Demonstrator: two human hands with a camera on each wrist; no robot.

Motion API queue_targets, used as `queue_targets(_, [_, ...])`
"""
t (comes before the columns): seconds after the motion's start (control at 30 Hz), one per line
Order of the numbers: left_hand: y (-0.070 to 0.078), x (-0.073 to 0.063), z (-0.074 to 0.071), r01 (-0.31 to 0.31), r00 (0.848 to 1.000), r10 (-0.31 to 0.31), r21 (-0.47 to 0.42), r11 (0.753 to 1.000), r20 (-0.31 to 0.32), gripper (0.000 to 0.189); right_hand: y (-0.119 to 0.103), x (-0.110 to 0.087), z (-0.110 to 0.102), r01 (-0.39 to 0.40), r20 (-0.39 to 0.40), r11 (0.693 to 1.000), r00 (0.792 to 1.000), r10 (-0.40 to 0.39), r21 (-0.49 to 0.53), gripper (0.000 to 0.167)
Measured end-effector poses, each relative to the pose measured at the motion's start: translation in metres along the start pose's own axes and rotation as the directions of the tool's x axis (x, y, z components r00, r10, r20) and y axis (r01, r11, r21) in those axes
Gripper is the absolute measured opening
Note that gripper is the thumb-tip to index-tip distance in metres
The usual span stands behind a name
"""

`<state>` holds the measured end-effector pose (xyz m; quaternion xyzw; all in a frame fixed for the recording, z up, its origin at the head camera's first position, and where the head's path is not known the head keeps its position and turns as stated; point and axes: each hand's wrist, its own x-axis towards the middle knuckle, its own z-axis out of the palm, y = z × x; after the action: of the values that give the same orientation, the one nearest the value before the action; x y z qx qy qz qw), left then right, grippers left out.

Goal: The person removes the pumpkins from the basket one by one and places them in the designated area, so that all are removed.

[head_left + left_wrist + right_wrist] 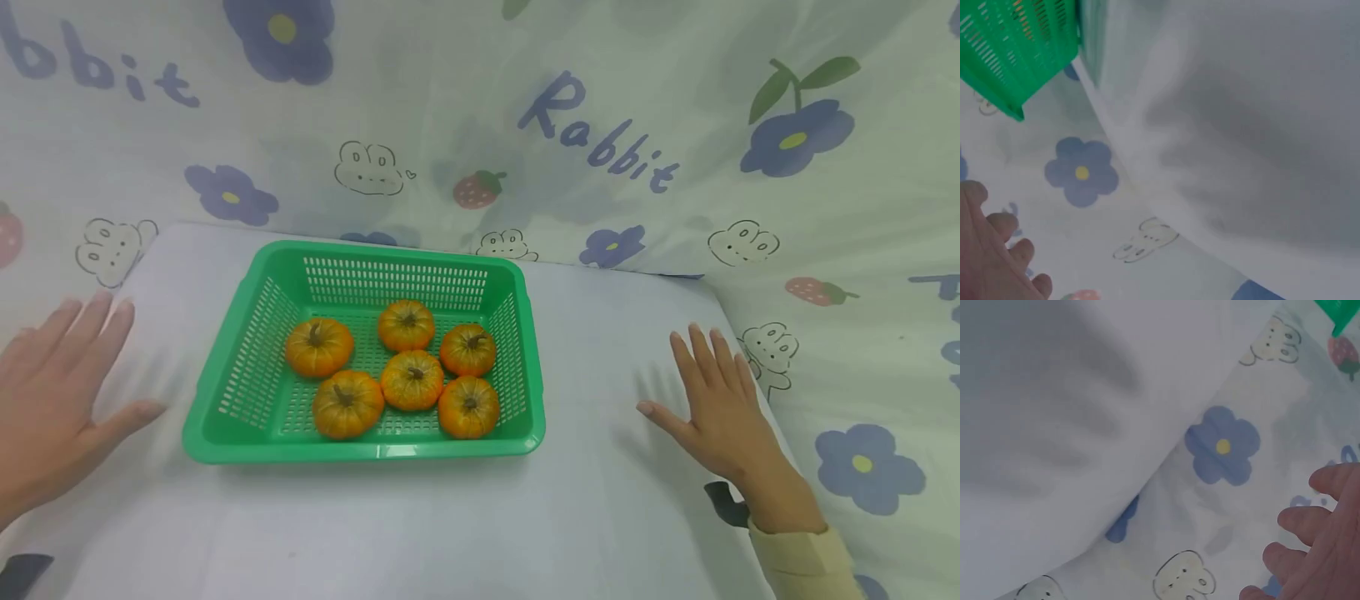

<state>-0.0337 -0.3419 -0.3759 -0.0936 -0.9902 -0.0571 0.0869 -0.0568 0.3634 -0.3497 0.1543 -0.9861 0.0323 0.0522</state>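
A green plastic basket [360, 452] with slotted walls stands on the white table, holding several small orange pumpkins [345, 405] with brown stems. Left of the basket, my left hand [60, 392] is held with fingers straight and thumb spread toward the basket wall. My right hand [716, 408] is off to the right, fingers straight and thumb out, a wide stretch of table between it and the basket. Both hands hold nothing, and their shadows fall on the white surface. In the left wrist view, the fingertips [1021, 253] show at the lower left, apart from the basket.
The white tabletop [420, 525] lies under everything. Behind it and along the right hangs a pale curtain [442, 108] printed with flowers, rabbits, strawberries and lettering. A dark strap end [726, 503] shows by the right wrist, above a cream sleeve [802, 558].
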Motion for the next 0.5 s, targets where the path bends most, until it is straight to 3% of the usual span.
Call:
queue_targets(0.3, [0.007, 0.010, -0.007, -0.021, 1.000, 0.021, 0.007, 1.000, 0.010, 0.118, -0.027, 0.012, -0.019, 0.071, -0.030, 0.997, 0.997, -0.071, 0.017, 0.108])
queue_targets(0.5, [0.024, 0.027, -0.017, -0.028, 1.000, 0.028, -0.020, 0.999, -0.002, 0.109, -0.052, 0.026, -0.032, 0.146, -0.043, 0.989, 0.988, -0.145, 0.016, 0.115])
